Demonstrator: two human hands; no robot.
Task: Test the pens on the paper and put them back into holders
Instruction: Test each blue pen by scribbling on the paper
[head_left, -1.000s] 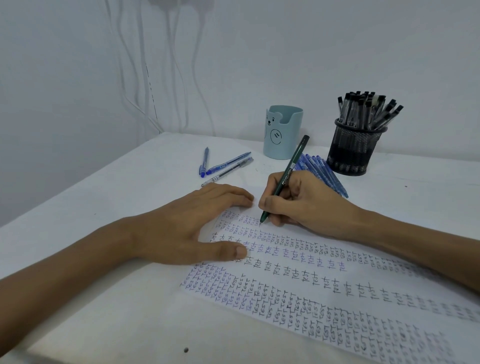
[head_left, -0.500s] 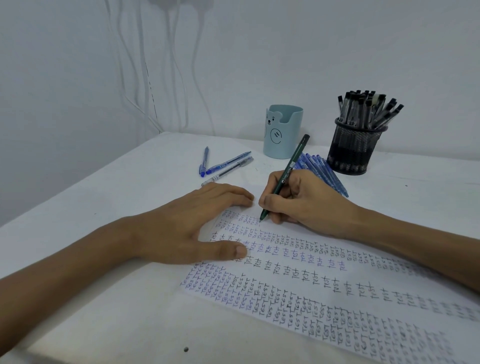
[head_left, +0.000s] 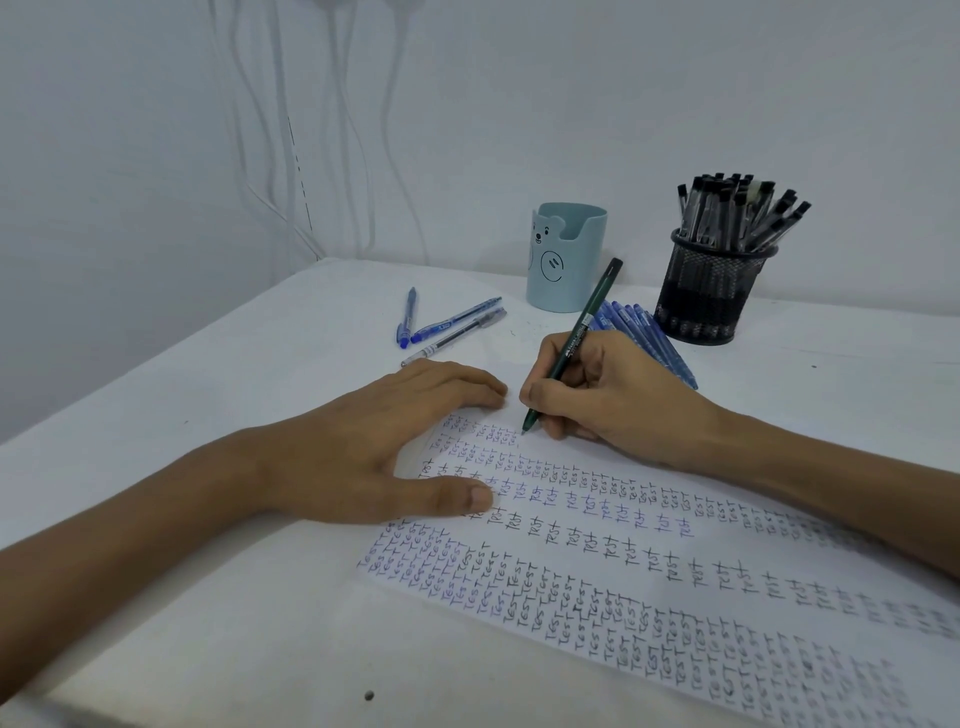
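Observation:
My right hand (head_left: 608, 395) grips a dark green pen (head_left: 576, 338) with its tip touching the top left corner of the paper (head_left: 649, 587), which is covered in rows of the word "test". My left hand (head_left: 379, 447) lies flat on the paper's left edge, fingers spread, holding nothing. A light blue bear-face holder (head_left: 566, 260) stands behind my right hand. To its right, a black mesh holder (head_left: 714, 291) is packed with several black pens. A pile of blue pens (head_left: 644, 332) lies between the holders, partly hidden by my right hand.
Three loose pens (head_left: 447, 327) lie on the white table (head_left: 208, 395) to the left of the blue holder. White cables (head_left: 291, 156) hang down the wall at the back left corner. A small dark speck (head_left: 369, 695) marks the table near the front edge.
The pen tip has shifted very slightly on the paper's top row. My left hand has stayed where it was.

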